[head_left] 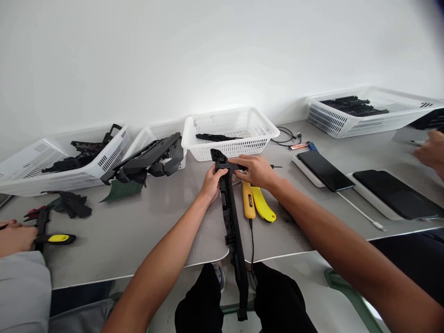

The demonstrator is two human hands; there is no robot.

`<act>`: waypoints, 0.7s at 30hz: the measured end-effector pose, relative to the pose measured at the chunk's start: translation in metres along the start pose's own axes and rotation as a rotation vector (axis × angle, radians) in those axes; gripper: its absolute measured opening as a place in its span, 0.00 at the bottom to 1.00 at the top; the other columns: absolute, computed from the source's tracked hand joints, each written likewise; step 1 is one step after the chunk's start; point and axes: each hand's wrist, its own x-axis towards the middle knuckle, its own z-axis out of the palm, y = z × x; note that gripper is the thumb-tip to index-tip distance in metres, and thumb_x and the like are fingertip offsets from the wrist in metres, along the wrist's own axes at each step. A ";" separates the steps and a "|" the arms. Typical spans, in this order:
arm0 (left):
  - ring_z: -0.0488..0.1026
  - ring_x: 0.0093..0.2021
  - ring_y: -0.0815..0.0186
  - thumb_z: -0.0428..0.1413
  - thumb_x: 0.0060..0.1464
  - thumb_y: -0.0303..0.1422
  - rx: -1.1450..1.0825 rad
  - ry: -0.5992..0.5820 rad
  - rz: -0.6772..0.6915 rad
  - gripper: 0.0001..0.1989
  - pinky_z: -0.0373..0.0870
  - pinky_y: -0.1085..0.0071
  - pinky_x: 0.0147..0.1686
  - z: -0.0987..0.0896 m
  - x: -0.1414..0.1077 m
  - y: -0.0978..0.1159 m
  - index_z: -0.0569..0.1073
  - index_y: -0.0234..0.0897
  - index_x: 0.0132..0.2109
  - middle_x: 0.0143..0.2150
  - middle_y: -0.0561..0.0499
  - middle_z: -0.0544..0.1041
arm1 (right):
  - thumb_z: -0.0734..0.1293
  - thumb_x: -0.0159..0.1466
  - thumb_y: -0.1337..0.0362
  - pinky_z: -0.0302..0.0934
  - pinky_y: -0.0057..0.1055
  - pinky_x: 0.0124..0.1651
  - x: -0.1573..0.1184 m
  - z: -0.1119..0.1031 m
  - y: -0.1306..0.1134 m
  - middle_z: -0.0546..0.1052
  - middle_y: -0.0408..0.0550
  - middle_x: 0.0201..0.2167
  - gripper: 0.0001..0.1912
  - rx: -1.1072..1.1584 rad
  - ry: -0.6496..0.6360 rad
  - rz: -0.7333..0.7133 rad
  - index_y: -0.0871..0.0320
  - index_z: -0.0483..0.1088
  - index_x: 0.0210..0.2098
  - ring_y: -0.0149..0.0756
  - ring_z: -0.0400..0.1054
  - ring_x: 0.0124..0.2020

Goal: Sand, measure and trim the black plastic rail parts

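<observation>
My left hand (210, 184) looked like the main support, so I judged that the long black part (234, 231) could tip or slide if that hand loosened: its lower end hung past the edge of the table (173, 236), between my legs (282, 300). A swing to the right might also have snagged the cord (252, 243) of the yellow-handled tool (248, 200), just below my right hand (257, 171). My left fingers were bent around the part, thumb on its front. My right fingers were closed on a dark crosspiece (225, 165); I couldn't tell whether it was separate. The part's top rose just beyond my left hand, and its length ran back toward me, below both hands.
</observation>
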 end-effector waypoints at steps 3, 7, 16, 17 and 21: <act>0.76 0.25 0.65 0.65 0.46 0.37 0.006 0.003 -0.001 0.16 0.70 0.70 0.27 0.000 0.001 -0.001 0.73 0.38 0.41 0.29 0.54 0.78 | 0.67 0.65 0.65 0.63 0.30 0.40 0.000 0.000 0.001 0.82 0.49 0.45 0.23 -0.003 -0.001 -0.006 0.52 0.77 0.59 0.39 0.76 0.39; 0.76 0.25 0.65 0.65 0.45 0.38 0.009 0.000 0.004 0.18 0.70 0.70 0.28 0.000 0.001 -0.001 0.73 0.38 0.42 0.30 0.54 0.78 | 0.67 0.65 0.65 0.62 0.30 0.40 0.000 0.000 0.001 0.82 0.48 0.44 0.22 -0.003 0.007 -0.006 0.52 0.77 0.58 0.39 0.75 0.38; 0.76 0.26 0.65 0.65 0.45 0.38 0.009 0.000 0.003 0.17 0.70 0.70 0.28 0.000 -0.001 0.001 0.72 0.37 0.42 0.28 0.54 0.78 | 0.66 0.65 0.64 0.61 0.30 0.38 0.001 0.000 -0.001 0.82 0.49 0.45 0.22 0.014 0.009 0.000 0.54 0.77 0.58 0.38 0.75 0.37; 0.76 0.25 0.65 0.65 0.45 0.38 0.006 0.000 0.003 0.17 0.70 0.70 0.28 0.000 0.000 0.001 0.72 0.37 0.42 0.28 0.54 0.78 | 0.66 0.65 0.64 0.61 0.30 0.38 0.001 0.000 -0.002 0.82 0.49 0.44 0.22 0.013 0.009 0.001 0.54 0.77 0.58 0.38 0.74 0.37; 0.76 0.25 0.65 0.65 0.46 0.37 0.001 -0.006 -0.001 0.16 0.70 0.71 0.26 0.000 0.000 0.001 0.72 0.37 0.41 0.27 0.54 0.78 | 0.67 0.63 0.66 0.61 0.30 0.40 0.001 -0.001 -0.005 0.82 0.49 0.46 0.22 0.040 0.024 0.018 0.55 0.75 0.57 0.39 0.75 0.39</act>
